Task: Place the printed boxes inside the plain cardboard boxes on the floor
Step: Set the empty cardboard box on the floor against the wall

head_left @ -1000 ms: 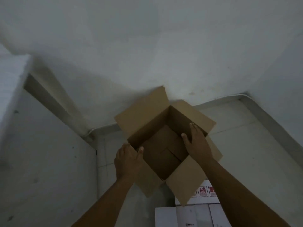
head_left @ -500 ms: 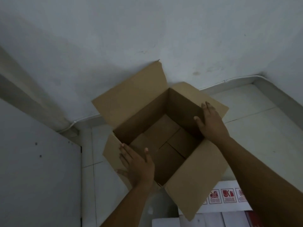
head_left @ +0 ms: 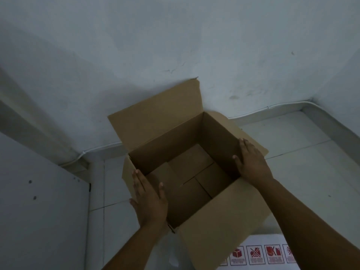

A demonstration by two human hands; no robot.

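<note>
- Plain box sits open on the tiled floor against the far wall, all flaps out, nothing inside.
- My left hand lies flat, fingers spread, on its left rim.
- My right hand lies flat and open on the right rim.
- Printed box, red symbols showing, sits near right, partly under the near flap.

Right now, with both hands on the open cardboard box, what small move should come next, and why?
Probably let go and reach the right hand down to the printed box at the near edge. The cardboard box looks set on the floor with its flaps spread and its inside empty, and the left hand lies flat on its rim rather than closed on it.
</note>
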